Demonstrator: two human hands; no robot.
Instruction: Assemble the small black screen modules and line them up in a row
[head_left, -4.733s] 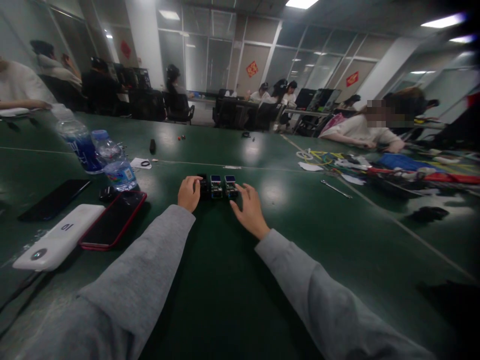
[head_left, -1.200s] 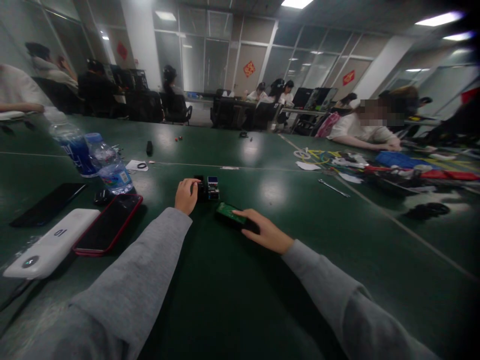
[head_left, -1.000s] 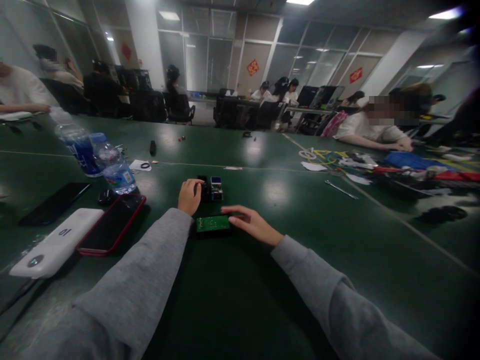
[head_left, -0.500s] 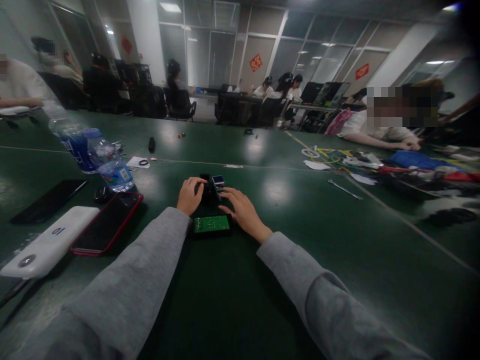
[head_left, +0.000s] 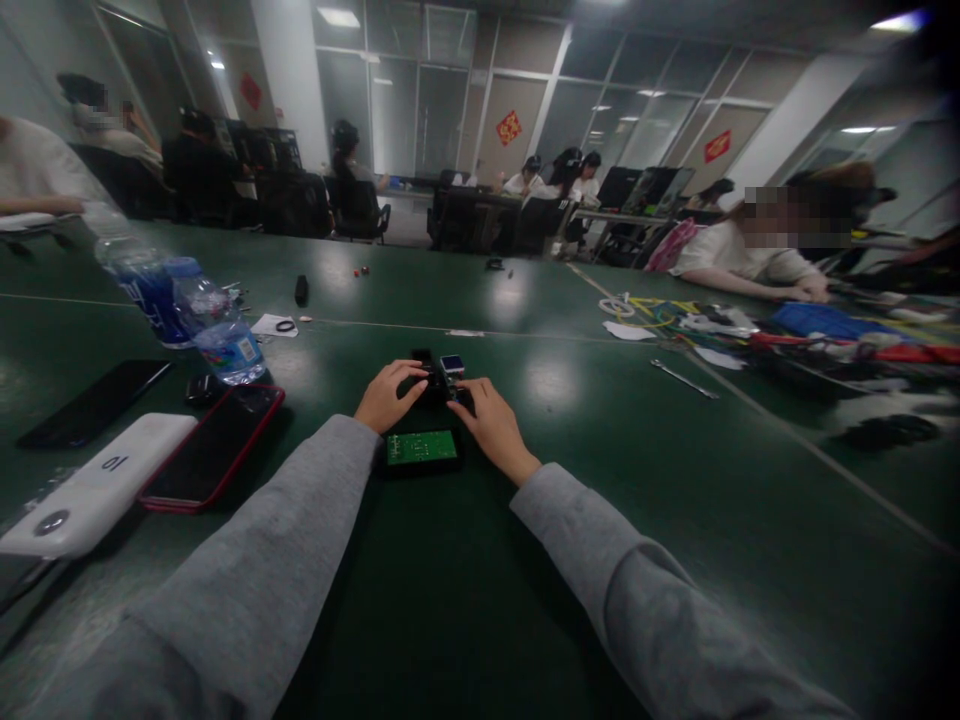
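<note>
A green circuit board [head_left: 421,447] lies in a black case just in front of me, on the near side of both hands. Beyond it, my left hand [head_left: 390,396] has its thumb and fingers closed around the edge of a small black part [head_left: 424,358]. My right hand [head_left: 496,428] pinches a thin dark piece [head_left: 448,386] beside that part; its exact kind is too small to make out. Just past the right fingertips sits a small module with a bluish-white face [head_left: 452,364]. The fingers partly cover the black parts between the hands.
To the left are a red-edged phone [head_left: 217,448], a white power bank [head_left: 101,485], a black phone [head_left: 94,403] and water bottles [head_left: 225,335]. A wrench [head_left: 684,379] and a pile of cables [head_left: 697,318] lie right. A person [head_left: 750,255] sits beyond the cables.
My two hands have drawn closer, with the left shifting right. The black parts and bluish-faced module have moved slightly right. Both thumbs now press nearer the fingers.
</note>
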